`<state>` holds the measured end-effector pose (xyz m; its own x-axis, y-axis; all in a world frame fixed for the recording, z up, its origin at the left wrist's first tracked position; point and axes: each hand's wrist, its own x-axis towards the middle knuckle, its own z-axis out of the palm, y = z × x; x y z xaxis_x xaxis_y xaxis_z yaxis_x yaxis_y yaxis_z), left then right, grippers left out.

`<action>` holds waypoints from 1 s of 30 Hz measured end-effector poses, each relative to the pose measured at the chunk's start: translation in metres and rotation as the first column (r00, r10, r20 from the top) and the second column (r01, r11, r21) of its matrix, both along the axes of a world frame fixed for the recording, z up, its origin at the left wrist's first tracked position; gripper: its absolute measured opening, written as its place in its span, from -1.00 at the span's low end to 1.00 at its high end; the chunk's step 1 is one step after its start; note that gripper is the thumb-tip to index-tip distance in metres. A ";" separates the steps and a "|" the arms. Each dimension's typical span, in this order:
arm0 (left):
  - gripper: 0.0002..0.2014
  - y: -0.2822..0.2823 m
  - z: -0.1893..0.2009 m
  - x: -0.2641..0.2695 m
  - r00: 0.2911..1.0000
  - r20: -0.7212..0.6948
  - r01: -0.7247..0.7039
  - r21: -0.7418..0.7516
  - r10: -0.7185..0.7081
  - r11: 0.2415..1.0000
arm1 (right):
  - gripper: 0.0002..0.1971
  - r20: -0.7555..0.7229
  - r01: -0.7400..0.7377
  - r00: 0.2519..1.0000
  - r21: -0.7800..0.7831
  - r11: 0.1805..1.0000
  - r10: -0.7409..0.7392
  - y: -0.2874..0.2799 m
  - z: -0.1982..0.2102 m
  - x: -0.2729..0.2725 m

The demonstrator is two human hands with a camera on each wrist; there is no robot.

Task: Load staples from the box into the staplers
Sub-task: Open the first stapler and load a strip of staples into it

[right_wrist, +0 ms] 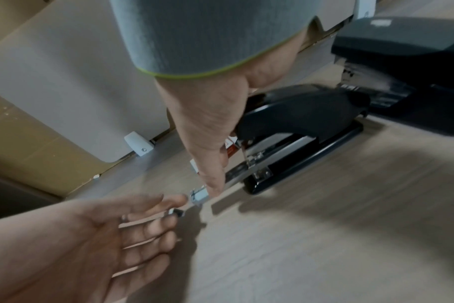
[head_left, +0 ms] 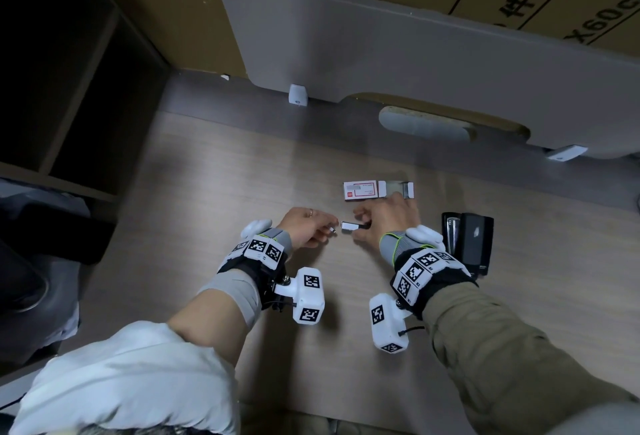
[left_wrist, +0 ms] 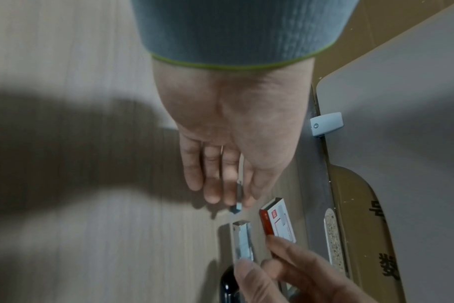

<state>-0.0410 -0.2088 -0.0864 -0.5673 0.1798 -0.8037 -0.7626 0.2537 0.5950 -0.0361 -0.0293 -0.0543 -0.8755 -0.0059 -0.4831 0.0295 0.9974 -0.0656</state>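
Note:
My right hand pinches a silver staple strip just above the desk; the same strip shows under my thumb in the right wrist view. My left hand pinches a much smaller piece of staples, a short gap to the strip's left. The red-and-white staple box lies just beyond, its inner tray slid out to the right. Two black staplers sit side by side right of my right hand. The nearer stapler has its top lifted, and its metal channel shows.
A grey divider panel stands along the desk's back edge on white clips. Cardboard boxes rise behind it. The wooden desk ends at the left, where dark shelving and a chair stand.

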 end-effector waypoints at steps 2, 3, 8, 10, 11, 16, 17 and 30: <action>-0.84 -0.002 0.008 -0.003 0.999 -0.051 -0.019 -0.005 0.019 1.000 | -0.67 -0.010 0.028 1.000 -0.042 0.999 -0.028 0.006 0.005 0.002; -0.82 -0.003 0.010 -0.005 0.997 -0.071 -0.027 -0.004 0.026 1.000 | -0.76 -0.018 0.041 0.999 -0.061 0.997 -0.043 0.007 0.006 0.002; -0.78 0.001 0.015 -0.011 0.995 -0.104 -0.017 -0.021 0.014 1.000 | -0.84 0.028 0.101 0.995 -0.093 0.991 -0.099 -0.001 0.011 0.004; -0.77 0.003 0.014 -0.008 0.996 -0.090 -0.021 -0.023 0.019 1.000 | -0.84 0.057 0.120 0.992 -0.108 0.987 -0.115 0.000 0.007 0.006; -0.78 0.003 0.014 -0.007 0.996 -0.081 -0.042 -0.013 0.041 0.999 | -0.85 0.068 0.113 0.992 -0.118 0.987 -0.105 0.000 0.005 0.007; -0.80 0.001 0.022 -0.008 0.985 -0.101 -0.135 0.024 0.137 0.991 | -0.83 0.006 0.142 0.990 -0.156 0.978 -0.142 0.003 0.009 0.011; -0.81 0.001 0.025 -0.009 0.985 -0.106 -0.134 0.025 0.136 0.991 | -0.83 -0.019 0.150 0.988 -0.162 0.975 -0.155 0.005 0.010 0.011; -0.89 0.022 0.059 -0.015 0.989 -0.146 0.003 0.132 0.016 0.991 | -0.76 0.093 0.307 0.951 -0.421 0.854 -0.297 0.012 0.051 -0.001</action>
